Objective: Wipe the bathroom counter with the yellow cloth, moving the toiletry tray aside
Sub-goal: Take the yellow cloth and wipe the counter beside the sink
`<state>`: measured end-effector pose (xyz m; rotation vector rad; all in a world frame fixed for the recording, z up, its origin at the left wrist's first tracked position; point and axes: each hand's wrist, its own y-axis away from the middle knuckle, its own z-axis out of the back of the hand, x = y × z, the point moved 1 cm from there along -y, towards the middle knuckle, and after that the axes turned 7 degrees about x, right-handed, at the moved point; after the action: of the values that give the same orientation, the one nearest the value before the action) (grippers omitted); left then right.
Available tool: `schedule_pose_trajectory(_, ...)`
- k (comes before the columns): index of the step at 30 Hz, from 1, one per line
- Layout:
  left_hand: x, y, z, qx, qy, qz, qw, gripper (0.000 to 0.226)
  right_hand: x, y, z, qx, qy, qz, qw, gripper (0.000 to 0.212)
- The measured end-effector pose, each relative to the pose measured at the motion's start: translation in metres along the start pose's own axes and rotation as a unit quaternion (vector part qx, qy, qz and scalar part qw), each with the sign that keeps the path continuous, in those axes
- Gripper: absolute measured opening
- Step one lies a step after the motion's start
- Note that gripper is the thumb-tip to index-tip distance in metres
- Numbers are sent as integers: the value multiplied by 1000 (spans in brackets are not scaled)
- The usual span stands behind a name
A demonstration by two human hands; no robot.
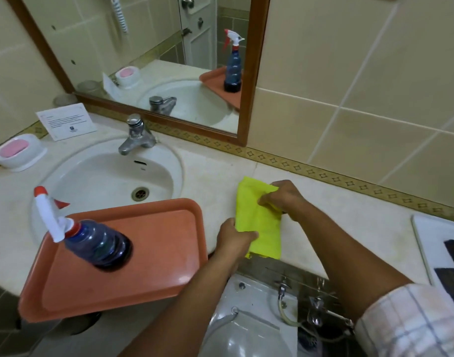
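Observation:
The yellow cloth (259,220) lies folded on the pale counter (349,217), right of the sink. My left hand (233,235) pinches its near left edge. My right hand (282,197) grips its far right part. The orange toiletry tray (153,256) sits at the left, partly over the sink's front rim and past the counter's front edge. A blue spray bottle (97,243) with a white and red trigger stands on the tray.
A round white sink (110,176) with a chrome tap (135,135) lies left of the cloth. A soap dish with pink soap (17,150) and a printed card (66,123) stand at the far left. A white tray (431,243) with dark items sits at the right edge. A toilet (249,318) is below the counter.

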<state>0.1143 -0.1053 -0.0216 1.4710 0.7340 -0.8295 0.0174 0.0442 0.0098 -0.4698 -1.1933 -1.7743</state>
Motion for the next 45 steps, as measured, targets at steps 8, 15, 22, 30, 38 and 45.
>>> schedule_pose_trajectory(8, -26, -68, 17, -95, -483, -199, 848, 54, -33, 6, -32, -145, 285, 182, 930, 70)
schedule_pose_trajectory(15, -31, -143, 36, 7, -663, -228, 713, 61, -60, -21, -87, -135, 376, 148, 905, 62)
schedule_pose_trajectory(22, -29, -151, 36, -3, -639, -258, 725, 58, -23, -82, -63, -126, 392, 134, 901, 61)
schedule_pose_trajectory(30, -30, -149, 36, -12, -638, -256, 726, 58, -81, 10, -91, -133, 372, 138, 908, 60)
schedule_pose_trajectory(38, -27, -151, 38, -12, -619, -275, 736, 59, -17, -75, -73, -110, 331, 44, 936, 67)
schedule_pose_trajectory(45, -28, -150, 37, -14, -614, -273, 740, 60, -34, -49, -88, -179, 339, 103, 918, 61)
